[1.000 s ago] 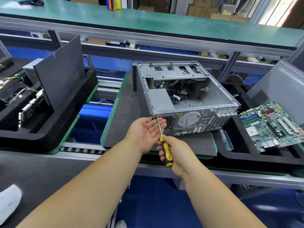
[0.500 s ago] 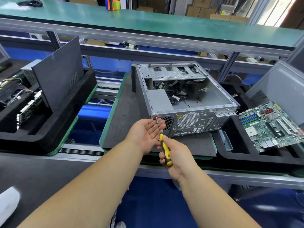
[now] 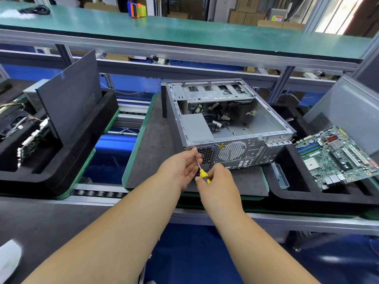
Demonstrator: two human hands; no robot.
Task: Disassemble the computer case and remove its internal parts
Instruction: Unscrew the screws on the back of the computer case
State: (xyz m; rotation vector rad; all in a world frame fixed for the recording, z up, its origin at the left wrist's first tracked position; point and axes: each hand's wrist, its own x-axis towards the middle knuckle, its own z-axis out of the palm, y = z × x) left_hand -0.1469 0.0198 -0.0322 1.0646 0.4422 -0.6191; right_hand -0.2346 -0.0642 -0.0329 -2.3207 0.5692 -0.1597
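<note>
An open grey computer case lies on its side on a dark pallet, its rear panel facing me. Inside I see a grey power supply box at the near left and loose cables behind it. My right hand grips a yellow-and-black screwdriver, whose thin shaft points up to a screw at the rear panel's top left corner. My left hand is cupped, palm up, beside the shaft just under that corner, fingers apart.
A green motherboard leans in a black foam tray at the right, with a grey side panel behind it. At the left, another foam tray holds a dark panel and circuit boards. A green shelf runs overhead.
My right hand has moved up along the screwdriver toward the case, and its grip has turned. My left hand has stayed cupped under the screw corner.
</note>
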